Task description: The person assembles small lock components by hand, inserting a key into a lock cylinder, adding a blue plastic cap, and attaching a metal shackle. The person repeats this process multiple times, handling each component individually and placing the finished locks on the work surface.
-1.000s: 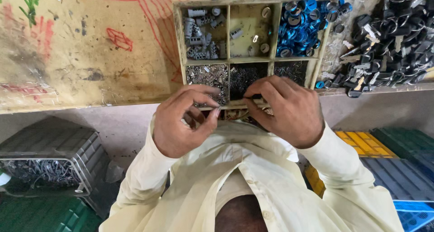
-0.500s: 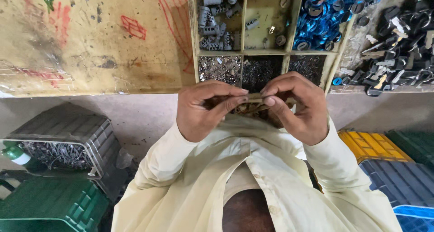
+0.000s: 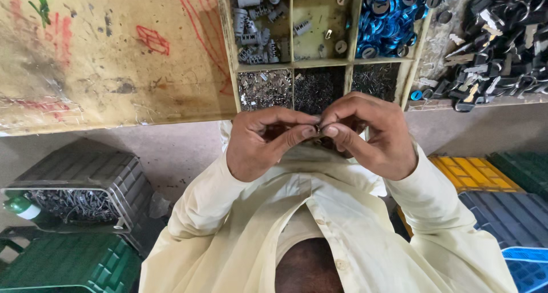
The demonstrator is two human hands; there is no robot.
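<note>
Blue rings (image 3: 388, 24) fill a compartment beside black keys (image 3: 502, 36).

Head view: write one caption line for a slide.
Both hands pinch a small metal part beside a wooden parts tray.

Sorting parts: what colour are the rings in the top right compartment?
Blue rings, clearest in the head view.

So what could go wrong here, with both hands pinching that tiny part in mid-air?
The small metal part is pinched between the fingertips of the left hand and right hand, held off the worn yellow table. If it slips, it could fall into the person's lap or mix into the wooden divided tray of loose metal bits.
</note>
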